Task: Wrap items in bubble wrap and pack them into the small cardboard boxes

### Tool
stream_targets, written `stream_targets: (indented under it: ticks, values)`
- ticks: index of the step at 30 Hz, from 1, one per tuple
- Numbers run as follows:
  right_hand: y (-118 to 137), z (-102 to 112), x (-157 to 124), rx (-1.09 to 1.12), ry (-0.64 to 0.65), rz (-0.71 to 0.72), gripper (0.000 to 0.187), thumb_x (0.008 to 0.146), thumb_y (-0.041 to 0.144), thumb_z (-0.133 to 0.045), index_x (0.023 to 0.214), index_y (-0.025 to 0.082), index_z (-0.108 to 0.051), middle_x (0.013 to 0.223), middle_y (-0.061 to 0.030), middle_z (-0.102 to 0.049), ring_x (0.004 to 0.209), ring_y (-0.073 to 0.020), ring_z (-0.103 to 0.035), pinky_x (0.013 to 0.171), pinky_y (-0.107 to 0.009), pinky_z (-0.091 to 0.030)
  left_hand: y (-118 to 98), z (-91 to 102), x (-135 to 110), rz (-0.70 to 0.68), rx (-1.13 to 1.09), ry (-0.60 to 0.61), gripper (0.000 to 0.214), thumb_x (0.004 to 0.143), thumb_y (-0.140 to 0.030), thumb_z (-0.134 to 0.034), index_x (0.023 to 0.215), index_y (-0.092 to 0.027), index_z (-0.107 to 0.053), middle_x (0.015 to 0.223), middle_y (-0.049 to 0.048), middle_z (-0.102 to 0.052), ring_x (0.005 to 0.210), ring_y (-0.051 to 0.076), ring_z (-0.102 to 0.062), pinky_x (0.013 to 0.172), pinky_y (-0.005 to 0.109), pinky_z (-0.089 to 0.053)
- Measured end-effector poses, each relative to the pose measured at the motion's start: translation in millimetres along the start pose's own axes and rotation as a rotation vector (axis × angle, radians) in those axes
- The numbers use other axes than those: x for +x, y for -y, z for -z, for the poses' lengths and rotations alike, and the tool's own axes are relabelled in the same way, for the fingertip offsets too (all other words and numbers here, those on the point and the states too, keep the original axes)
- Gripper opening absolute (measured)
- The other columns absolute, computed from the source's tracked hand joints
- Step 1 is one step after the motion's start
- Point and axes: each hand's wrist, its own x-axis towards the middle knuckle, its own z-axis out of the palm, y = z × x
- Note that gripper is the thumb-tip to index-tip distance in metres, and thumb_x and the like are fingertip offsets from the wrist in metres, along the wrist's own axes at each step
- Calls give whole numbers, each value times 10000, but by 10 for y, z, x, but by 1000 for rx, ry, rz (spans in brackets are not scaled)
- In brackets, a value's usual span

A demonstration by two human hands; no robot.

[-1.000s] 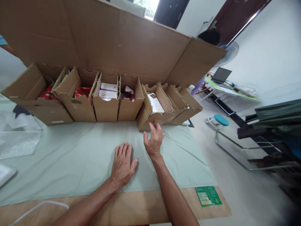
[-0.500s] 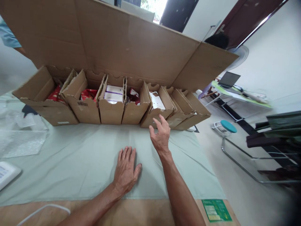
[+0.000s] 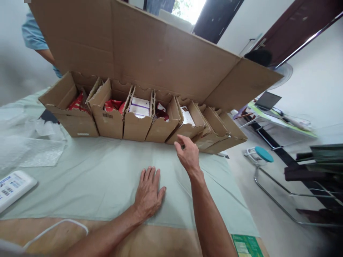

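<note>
My left hand (image 3: 147, 194) lies flat, palm down, on the pale green cloth (image 3: 107, 178), holding nothing. My right hand (image 3: 188, 153) has its fingers loosely bent and the thumb apart; I see nothing in its grasp. It is nearest the box (image 3: 192, 132) fifth from the left, in a row of open boxes along the far side of the surface (image 3: 160, 240). I can't tell whether my fingertips touch it.

The box is cardboard, so I judge it stiff, fairly light and not slippery; its rough edges might crush. The white pack (image 3: 188, 117) inside adds weight I can't gauge. I would grip the dipped front wall, or both side walls.

The second box (image 3: 107, 125) carries a dark printed mark, the leftmost box (image 3: 76, 123) a pale label. Blue print and barcodes show on the white case (image 3: 20, 185), finer print on the green card (image 3: 247, 246). I can't read any of it.
</note>
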Motion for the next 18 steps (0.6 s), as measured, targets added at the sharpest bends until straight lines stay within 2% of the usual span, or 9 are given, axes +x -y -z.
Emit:
stream_targets:
  ticks: [2,5,7,10,13,18]
  values:
    - [230,39,144,17,19,33,448,930,268,-514,1358,178,-610,1058,-81,-757,833,-208,-699,847,-373,-538,10,-15,5,0,-4,-13,552,971,-372,-489,1457,-108,-492,1500,214,-549,1456,380,-440,1218,629,-300]
    - [557,-23,457,-107,132,43,546,941,230,-522,1487,233,-500,976,-51,-769,842,-232,-711,822,-360,-527,14,-39,11,12,-10,-44,529,957,-346,-508,1433,-115,-504,1502,218,-538,1463,388,-426,1206,641,-315]
    - [699,-92,636,-209,200,4,508,944,218,-534,1452,230,-537,956,-74,-771,881,-270,-717,815,-373,-512,-6,-33,-3,20,-41,-75,522,953,-317,-508,1433,-113,-495,1541,230,-488,1506,389,-360,1209,650,-306]
    - [777,-121,698,-234,179,-59,338,974,234,-505,1274,185,-652,936,-115,-764,895,-289,-714,800,-365,-488,-64,50,-71,33,-120,-130,544,943,-275,-501,1465,-131,-451,1606,225,-399,1556,376,-258,1221,662,-268]
    - [765,9,440,-172,130,-44,264,986,232,-481,1136,151,-683,898,-121,-757,859,-263,-708,789,-342,-470,-92,246,-179,43,-210,-230,578,921,-222,-489,1491,-170,-405,1624,199,-371,1559,352,-253,1224,646,-270]
    - [674,551,-507,-58,156,53,148,942,225,-517,954,211,-665,822,-27,-750,699,-189,-682,693,-285,-490,62,738,-309,116,-305,-413,611,932,-253,-528,1521,-234,-367,1586,187,-407,1460,368,-413,1154,633,-386]
